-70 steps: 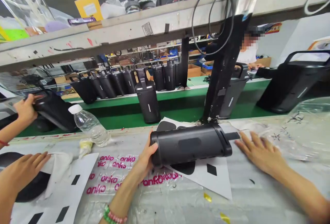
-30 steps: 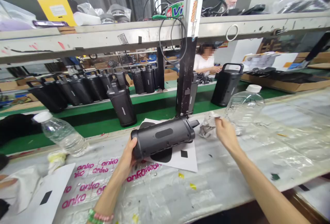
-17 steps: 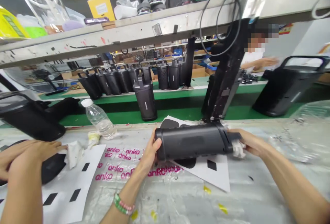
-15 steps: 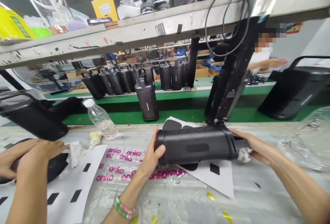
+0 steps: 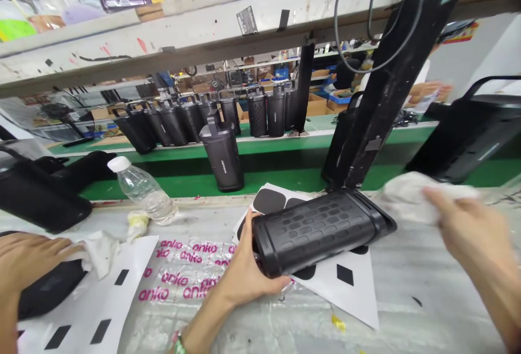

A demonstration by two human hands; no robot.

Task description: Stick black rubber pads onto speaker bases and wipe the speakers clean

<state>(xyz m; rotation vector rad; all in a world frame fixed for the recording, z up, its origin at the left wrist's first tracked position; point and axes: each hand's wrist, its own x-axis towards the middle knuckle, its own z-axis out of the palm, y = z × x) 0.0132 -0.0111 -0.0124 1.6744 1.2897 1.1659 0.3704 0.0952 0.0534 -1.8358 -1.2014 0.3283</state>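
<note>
A black portable speaker (image 5: 321, 226) lies on its side in front of me, its honeycomb-patterned face turned up. My left hand (image 5: 250, 272) grips its left end, thumb below and fingers behind. Off to the right of the speaker, my right hand (image 5: 468, 229) is closed on a white cloth (image 5: 411, 194); both are smeared by motion and apart from the speaker. Beneath the speaker, white sheets (image 5: 360, 299) with black adhesive pads stick out.
At the left, another person's hand (image 5: 36, 256) rests on a black object beside a crumpled white cloth (image 5: 100, 253). A plastic bottle (image 5: 142, 191) leans behind. Upright speakers (image 5: 222, 156) stand on the green conveyor. A black post (image 5: 366, 131) and shelf edge (image 5: 183, 33) rise beyond.
The speaker has been rolled, bringing its patterned face up. My right hand has left its handle end and moved right and up with the white cloth. My left hand stays on the left end.
</note>
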